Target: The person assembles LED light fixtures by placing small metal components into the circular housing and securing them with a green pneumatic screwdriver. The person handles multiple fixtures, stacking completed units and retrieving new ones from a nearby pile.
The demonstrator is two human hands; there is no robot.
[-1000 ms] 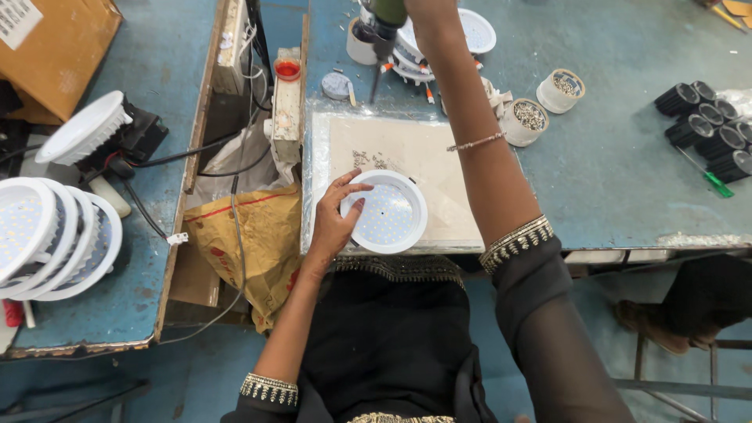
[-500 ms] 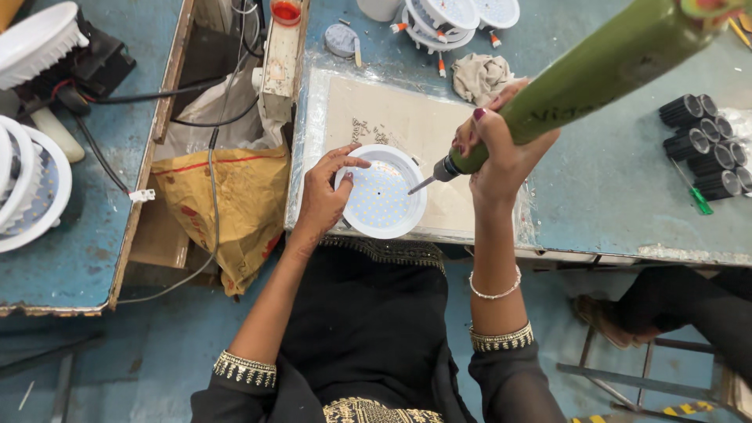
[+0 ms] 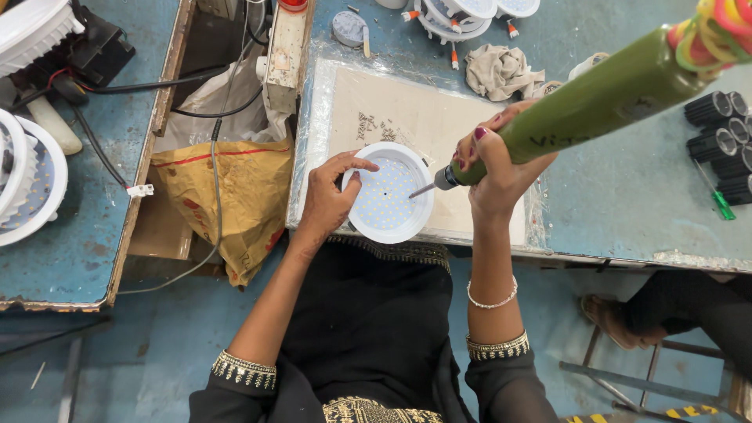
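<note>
One round white lamp housing [image 3: 389, 193], its face dotted with small light points, lies flat on a pale mat [image 3: 407, 125] at the near edge of the blue worktop [image 3: 627, 188]. The left hand [image 3: 329, 200] steadies it, fingers closed over the left rim with the thumb reaching across the top edge. The right hand [image 3: 493, 160] wraps a firm grip around a long green powered screwdriver [image 3: 580, 106], whose slanted bit touches the lamp face just inside the right rim. Done well, the step seems to call for the bit to be seated squarely before it turns, with the housing pinned so it cannot spin or skid on the mat. A crumpled cloth [image 3: 497, 70] lies behind, more white housings [image 3: 462, 16] beyond it, and black cylinders [image 3: 721, 145] sit to the right.
</note>
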